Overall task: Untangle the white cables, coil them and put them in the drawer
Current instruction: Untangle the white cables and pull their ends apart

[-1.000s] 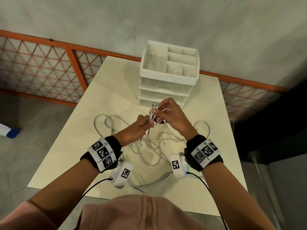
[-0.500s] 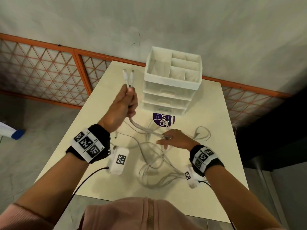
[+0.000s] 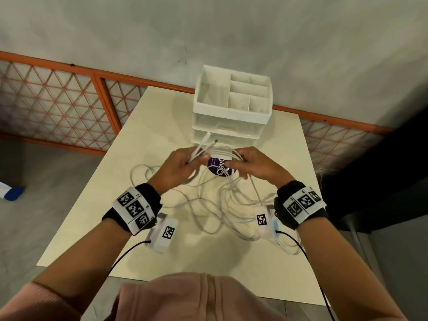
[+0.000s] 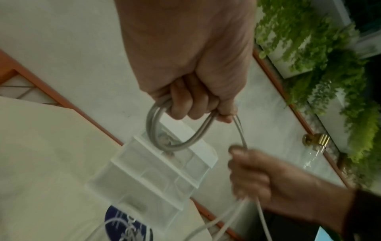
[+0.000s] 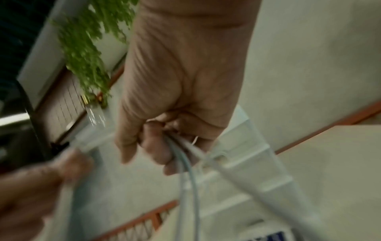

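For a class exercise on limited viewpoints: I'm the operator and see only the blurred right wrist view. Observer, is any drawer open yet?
Observer: No. In the head view, the drawer unit has its drawers pushed in.
Operator: What is the other hand holding?
Observer: The left hand grips a loop of white cable, and two plug ends stick out toward the unit.
Operator: Is any cable left lying down?
Observer: Yes. A loose tangle lies on the table between the wrists.

Both hands (image 3: 178, 166) (image 3: 257, 165) raised close together, fingers curled
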The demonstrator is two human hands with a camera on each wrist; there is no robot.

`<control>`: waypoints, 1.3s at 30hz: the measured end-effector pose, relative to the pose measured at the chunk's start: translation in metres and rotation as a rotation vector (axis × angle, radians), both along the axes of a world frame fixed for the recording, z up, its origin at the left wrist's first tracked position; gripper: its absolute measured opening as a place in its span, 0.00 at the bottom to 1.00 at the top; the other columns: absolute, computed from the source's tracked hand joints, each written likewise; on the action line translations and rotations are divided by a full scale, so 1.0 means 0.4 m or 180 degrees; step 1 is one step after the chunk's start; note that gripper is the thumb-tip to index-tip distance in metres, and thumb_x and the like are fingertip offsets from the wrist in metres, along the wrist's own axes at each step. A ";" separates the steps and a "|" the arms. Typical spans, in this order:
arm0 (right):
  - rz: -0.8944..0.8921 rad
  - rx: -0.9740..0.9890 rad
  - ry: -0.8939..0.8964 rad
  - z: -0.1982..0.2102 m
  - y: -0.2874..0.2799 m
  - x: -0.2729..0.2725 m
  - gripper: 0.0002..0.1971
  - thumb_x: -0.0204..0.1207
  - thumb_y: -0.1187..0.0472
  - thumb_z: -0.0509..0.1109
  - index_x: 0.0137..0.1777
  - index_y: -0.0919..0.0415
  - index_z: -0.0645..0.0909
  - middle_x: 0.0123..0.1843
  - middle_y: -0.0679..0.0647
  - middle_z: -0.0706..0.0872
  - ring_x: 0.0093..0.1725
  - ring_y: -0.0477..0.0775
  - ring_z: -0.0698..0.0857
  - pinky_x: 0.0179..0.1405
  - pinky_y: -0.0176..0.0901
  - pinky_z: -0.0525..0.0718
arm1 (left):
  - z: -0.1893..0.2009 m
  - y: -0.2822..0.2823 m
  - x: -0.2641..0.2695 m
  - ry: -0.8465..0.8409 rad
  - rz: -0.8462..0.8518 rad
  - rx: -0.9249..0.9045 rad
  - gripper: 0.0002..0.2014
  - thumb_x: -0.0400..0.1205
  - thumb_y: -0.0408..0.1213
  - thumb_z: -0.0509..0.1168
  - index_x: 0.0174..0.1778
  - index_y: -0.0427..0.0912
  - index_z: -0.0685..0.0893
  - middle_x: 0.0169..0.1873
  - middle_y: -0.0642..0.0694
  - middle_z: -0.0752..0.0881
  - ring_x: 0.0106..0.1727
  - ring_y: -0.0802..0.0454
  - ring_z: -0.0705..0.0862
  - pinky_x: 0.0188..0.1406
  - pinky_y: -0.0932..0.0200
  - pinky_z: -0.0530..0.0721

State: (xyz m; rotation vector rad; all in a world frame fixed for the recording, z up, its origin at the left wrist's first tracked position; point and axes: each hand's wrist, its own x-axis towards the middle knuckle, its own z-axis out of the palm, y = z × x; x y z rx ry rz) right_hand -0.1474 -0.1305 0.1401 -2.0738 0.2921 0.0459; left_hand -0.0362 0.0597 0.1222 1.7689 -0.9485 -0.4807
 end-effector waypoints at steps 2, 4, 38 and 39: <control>-0.0038 -0.0013 0.0188 -0.028 -0.020 -0.022 0.09 0.75 0.55 0.73 0.33 0.44 0.85 0.21 0.45 0.80 0.26 0.48 0.80 0.29 0.33 0.74 | 0.021 0.006 0.023 -0.0147 0.0241 -0.0299 0.12 0.81 0.50 0.63 0.31 0.56 0.79 0.29 0.42 0.80 0.31 0.57 0.75 0.32 0.67 0.72; -0.0148 -0.0073 0.0450 -0.060 -0.042 -0.041 0.15 0.73 0.53 0.75 0.25 0.46 0.80 0.19 0.46 0.80 0.30 0.53 0.82 0.36 0.40 0.77 | 0.035 0.011 0.035 -0.0170 0.0464 -0.0510 0.12 0.83 0.46 0.61 0.33 0.53 0.79 0.29 0.38 0.78 0.30 0.55 0.73 0.30 0.67 0.70; -0.0283 -0.0847 0.0982 -0.170 -0.147 -0.126 0.14 0.79 0.52 0.67 0.37 0.60 0.82 0.40 0.56 0.89 0.43 0.51 0.84 0.47 0.42 0.75 | -0.007 0.016 0.051 -0.1198 0.0920 0.0163 0.17 0.83 0.50 0.62 0.32 0.45 0.79 0.19 0.53 0.75 0.24 0.52 0.76 0.28 0.56 0.69; -0.0423 -0.0777 0.0854 -0.170 -0.153 -0.130 0.14 0.80 0.53 0.66 0.37 0.60 0.81 0.38 0.55 0.89 0.40 0.47 0.85 0.48 0.43 0.76 | -0.009 0.024 0.059 -0.1125 0.0946 0.0217 0.17 0.83 0.51 0.62 0.31 0.46 0.78 0.19 0.53 0.75 0.24 0.53 0.76 0.28 0.56 0.70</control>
